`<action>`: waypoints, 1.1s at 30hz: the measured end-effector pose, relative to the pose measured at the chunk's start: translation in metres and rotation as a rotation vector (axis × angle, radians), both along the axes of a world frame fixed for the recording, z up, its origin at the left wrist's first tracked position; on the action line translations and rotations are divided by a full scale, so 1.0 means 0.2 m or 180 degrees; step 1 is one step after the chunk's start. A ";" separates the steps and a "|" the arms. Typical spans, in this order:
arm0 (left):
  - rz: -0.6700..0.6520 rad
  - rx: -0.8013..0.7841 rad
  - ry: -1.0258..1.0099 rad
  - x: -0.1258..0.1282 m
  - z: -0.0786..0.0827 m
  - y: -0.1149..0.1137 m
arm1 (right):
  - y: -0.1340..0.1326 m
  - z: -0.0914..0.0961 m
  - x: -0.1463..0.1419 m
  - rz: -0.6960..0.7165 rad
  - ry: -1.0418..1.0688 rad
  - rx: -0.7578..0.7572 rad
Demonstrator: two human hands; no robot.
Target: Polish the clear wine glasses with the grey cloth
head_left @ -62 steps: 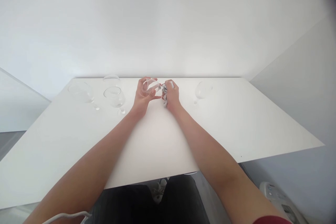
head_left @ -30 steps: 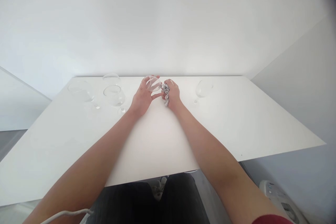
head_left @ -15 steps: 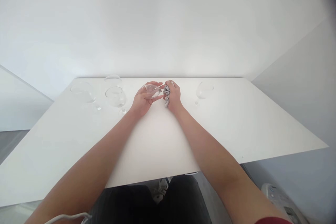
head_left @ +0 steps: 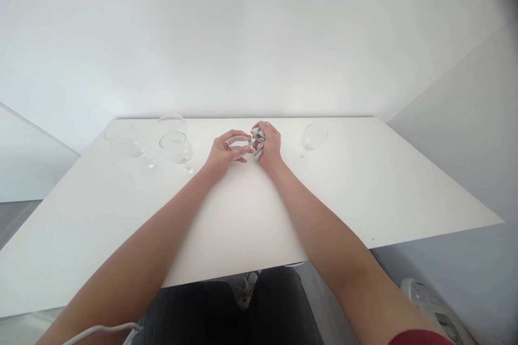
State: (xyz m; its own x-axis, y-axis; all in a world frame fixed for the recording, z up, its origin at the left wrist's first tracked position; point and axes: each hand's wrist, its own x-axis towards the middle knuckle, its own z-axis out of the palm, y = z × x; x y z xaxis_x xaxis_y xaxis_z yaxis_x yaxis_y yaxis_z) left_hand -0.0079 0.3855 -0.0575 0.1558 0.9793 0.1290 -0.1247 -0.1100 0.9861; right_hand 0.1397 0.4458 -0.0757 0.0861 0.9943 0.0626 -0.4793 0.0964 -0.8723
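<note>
My left hand is wrapped round the bowl of a clear wine glass, which lies sideways with its stem end toward the right. In my right hand is a crumpled grey-white cloth, pressed round the stem or foot of that glass. The foot itself is hidden by cloth and fingers. Both hands are close together over the far middle of the white table.
To the left stand three more clear glasses: one at the far left, a nearer one and one behind it. Another stemmed glass stands to the right. A white wall rises behind the table.
My left hand has turned and shifted slightly right on the wine glass, showing less of its bowl. The cloth has changed its folds round the stem end. The view has shifted slightly.
</note>
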 end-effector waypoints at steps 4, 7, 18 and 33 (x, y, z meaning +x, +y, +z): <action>0.0257 -0.0031 0.0119 0.01 0.00 0.00 | -0.01 0.01 0.00 -0.0026 0.0053 0.0020; 0.0447 -0.0056 0.0053 0.00 -0.02 0.00 | -0.03 0.02 -0.01 0.0044 -0.0120 0.0197; 0.0309 -0.0287 -0.0285 -0.02 -0.06 0.05 | -0.04 0.04 -0.01 0.0140 -0.0277 0.0306; 0.0034 -0.0695 -0.0342 -0.03 -0.04 0.05 | -0.07 0.07 0.01 0.0388 0.0005 0.0549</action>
